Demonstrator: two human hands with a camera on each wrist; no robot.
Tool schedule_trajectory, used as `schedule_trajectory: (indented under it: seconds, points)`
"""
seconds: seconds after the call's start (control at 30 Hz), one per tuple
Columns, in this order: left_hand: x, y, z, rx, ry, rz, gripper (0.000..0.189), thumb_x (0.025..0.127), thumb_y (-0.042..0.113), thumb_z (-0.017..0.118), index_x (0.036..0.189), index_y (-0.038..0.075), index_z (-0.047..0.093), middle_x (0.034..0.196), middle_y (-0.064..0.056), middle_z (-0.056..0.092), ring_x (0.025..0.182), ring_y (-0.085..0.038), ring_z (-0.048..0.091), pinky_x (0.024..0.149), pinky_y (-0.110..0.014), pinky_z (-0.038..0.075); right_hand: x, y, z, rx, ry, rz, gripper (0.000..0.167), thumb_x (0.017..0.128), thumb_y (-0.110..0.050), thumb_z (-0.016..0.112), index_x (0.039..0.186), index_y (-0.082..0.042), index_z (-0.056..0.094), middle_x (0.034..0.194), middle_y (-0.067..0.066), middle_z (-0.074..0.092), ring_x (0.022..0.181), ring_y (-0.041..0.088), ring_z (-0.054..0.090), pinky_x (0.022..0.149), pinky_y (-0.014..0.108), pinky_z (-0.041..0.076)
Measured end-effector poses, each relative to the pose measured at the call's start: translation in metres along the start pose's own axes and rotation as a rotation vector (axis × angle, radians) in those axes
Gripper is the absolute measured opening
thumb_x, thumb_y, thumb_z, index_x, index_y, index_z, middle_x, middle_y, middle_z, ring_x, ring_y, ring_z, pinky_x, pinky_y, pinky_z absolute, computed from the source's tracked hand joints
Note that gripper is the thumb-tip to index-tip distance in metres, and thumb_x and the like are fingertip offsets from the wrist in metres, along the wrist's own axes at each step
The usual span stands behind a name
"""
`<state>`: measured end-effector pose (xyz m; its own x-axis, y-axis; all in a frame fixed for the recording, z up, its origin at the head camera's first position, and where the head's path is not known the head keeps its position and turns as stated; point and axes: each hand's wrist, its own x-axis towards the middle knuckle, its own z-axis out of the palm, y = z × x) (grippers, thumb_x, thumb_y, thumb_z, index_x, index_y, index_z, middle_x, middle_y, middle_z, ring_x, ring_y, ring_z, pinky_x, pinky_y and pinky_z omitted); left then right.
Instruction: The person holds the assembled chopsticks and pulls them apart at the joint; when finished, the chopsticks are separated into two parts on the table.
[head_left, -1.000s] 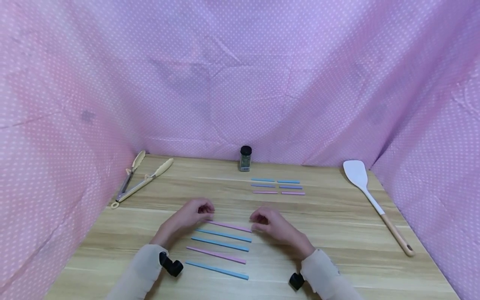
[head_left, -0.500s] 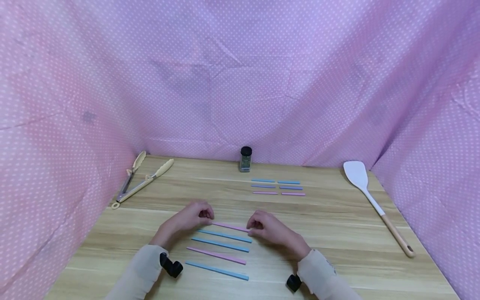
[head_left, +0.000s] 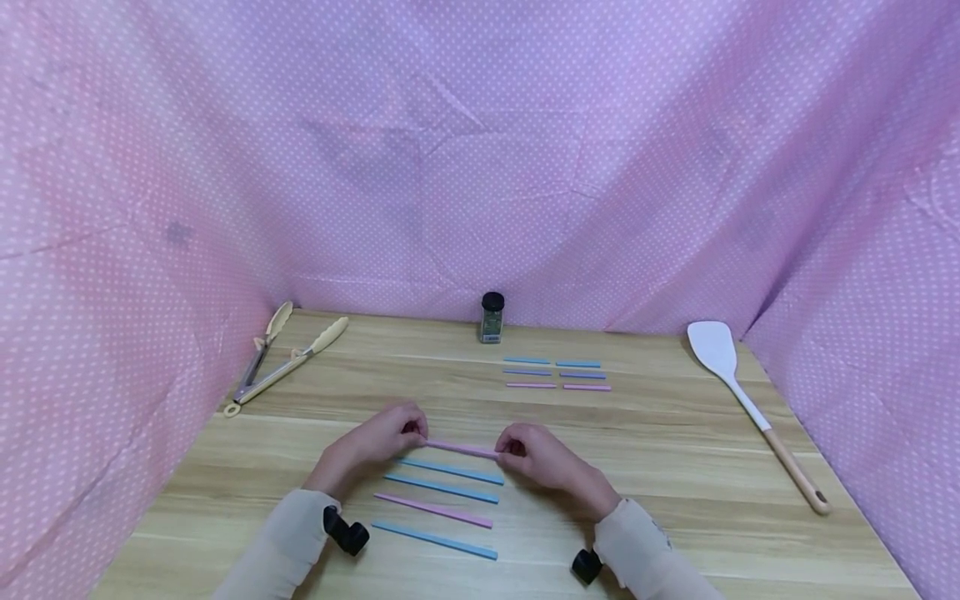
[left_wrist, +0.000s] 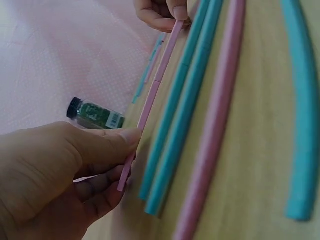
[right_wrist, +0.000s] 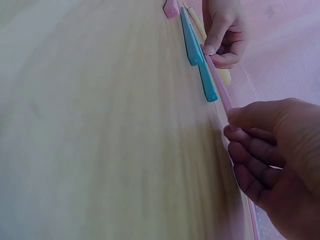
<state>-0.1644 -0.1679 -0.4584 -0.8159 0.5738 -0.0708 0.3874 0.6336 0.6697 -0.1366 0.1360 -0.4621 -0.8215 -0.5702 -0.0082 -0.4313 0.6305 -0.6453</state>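
My left hand (head_left: 395,431) pinches the left end of a slim pink stick (head_left: 461,449) between thumb and fingers. At its other end my right hand (head_left: 538,455) pinches it in the same way. In the left wrist view, a thin seam crosses the pink stick (left_wrist: 157,81) near its middle. Nearer to me, three blue sticks (head_left: 450,472) and a second pink stick (head_left: 432,510) lie roughly parallel on the wooden table. The right wrist view shows the held stick (right_wrist: 218,80) stretched between both hands, close beside the blue sticks (right_wrist: 207,82).
Behind the hands lie short blue, purple and pink sticks (head_left: 585,387) in two columns. A black-capped spice jar (head_left: 491,319) stands at the table's back. Spread tongs (head_left: 273,377) lie at left, a white spatula (head_left: 738,392) with wooden handle at right. Pink dotted cloth (head_left: 480,167) surrounds the table (head_left: 637,433).
My right hand has moved slightly left and taken hold of the pink stick's right end. The stick has risen a little between both hands. The other sticks have not moved.
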Motion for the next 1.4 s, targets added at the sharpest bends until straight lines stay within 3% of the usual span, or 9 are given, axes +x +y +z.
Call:
schedule_trajectory:
  seconds: [0.2, 0.37, 0.57, 0.77, 1.03, 1.2, 1.4]
  points:
    - [0.002, 0.011, -0.007, -0.043, -0.009, -0.028, 0.006, 0.095, 0.017, 0.059, 0.092, 0.022, 0.062, 0.089, 0.007, 0.059, 0.083, -0.011, 0.053, 0.075, -0.028, 0.047, -0.004, -0.004, -0.011, 0.015, 0.052, 0.045, 0.006, 0.094, -0.025, 0.061, 0.099, -0.023, 0.065, 0.091, -0.012, 0.062, 0.079, 0.005, 0.055, 0.071, 0.021, 0.05]
    - [0.009, 0.029, -0.008, 0.019, 0.019, -0.012, 0.006, 0.095, 0.021, 0.059, 0.096, 0.025, 0.063, 0.09, 0.011, 0.059, 0.084, -0.008, 0.054, 0.076, -0.027, 0.048, -0.004, -0.004, -0.023, 0.006, 0.098, 0.046, 0.008, 0.095, -0.02, 0.06, 0.101, -0.022, 0.064, 0.095, -0.011, 0.062, 0.085, 0.005, 0.057, 0.076, 0.023, 0.051]
    - [0.02, 0.048, -0.007, 0.091, 0.084, 0.043, 0.004, 0.094, 0.02, 0.061, 0.094, 0.02, 0.065, 0.087, 0.01, 0.058, 0.08, -0.006, 0.052, 0.071, -0.024, 0.047, -0.004, -0.004, -0.035, 0.006, 0.137, 0.036, 0.01, 0.093, -0.015, 0.062, 0.1, -0.02, 0.067, 0.096, -0.009, 0.063, 0.089, 0.006, 0.058, 0.08, 0.026, 0.052]
    - [0.024, 0.058, -0.005, 0.097, 0.083, 0.057, 0.005, 0.094, 0.018, 0.061, 0.093, 0.015, 0.066, 0.085, 0.009, 0.057, 0.077, -0.007, 0.052, 0.068, -0.022, 0.046, -0.002, -0.005, -0.039, -0.023, 0.161, -0.011, 0.01, 0.091, -0.014, 0.065, 0.098, -0.019, 0.068, 0.094, -0.01, 0.064, 0.089, 0.006, 0.059, 0.082, 0.029, 0.053]
    - [0.034, 0.065, 0.003, 0.124, 0.075, 0.093, 0.004, 0.094, 0.02, 0.062, 0.092, 0.018, 0.065, 0.085, 0.01, 0.058, 0.076, -0.006, 0.052, 0.069, -0.022, 0.046, 0.007, -0.012, -0.031, -0.064, 0.148, -0.116, 0.01, 0.091, -0.016, 0.066, 0.1, -0.016, 0.068, 0.093, -0.008, 0.064, 0.084, 0.004, 0.057, 0.076, 0.021, 0.052]
    - [0.039, 0.068, 0.006, 0.128, 0.074, 0.114, 0.006, 0.094, 0.021, 0.061, 0.093, 0.016, 0.065, 0.084, 0.01, 0.058, 0.076, -0.006, 0.051, 0.069, -0.022, 0.045, 0.009, -0.014, -0.029, -0.062, 0.156, -0.114, 0.008, 0.092, -0.015, 0.064, 0.097, -0.011, 0.069, 0.089, -0.007, 0.064, 0.076, 0.005, 0.054, 0.067, 0.02, 0.05]
    - [0.043, 0.073, 0.006, 0.154, 0.099, 0.184, 0.005, 0.093, 0.02, 0.064, 0.092, 0.017, 0.067, 0.083, 0.01, 0.06, 0.074, -0.004, 0.051, 0.067, -0.021, 0.044, 0.009, -0.016, -0.03, -0.031, 0.174, -0.102, 0.008, 0.092, -0.016, 0.064, 0.097, -0.012, 0.068, 0.086, -0.008, 0.062, 0.072, 0.005, 0.052, 0.063, 0.019, 0.048]
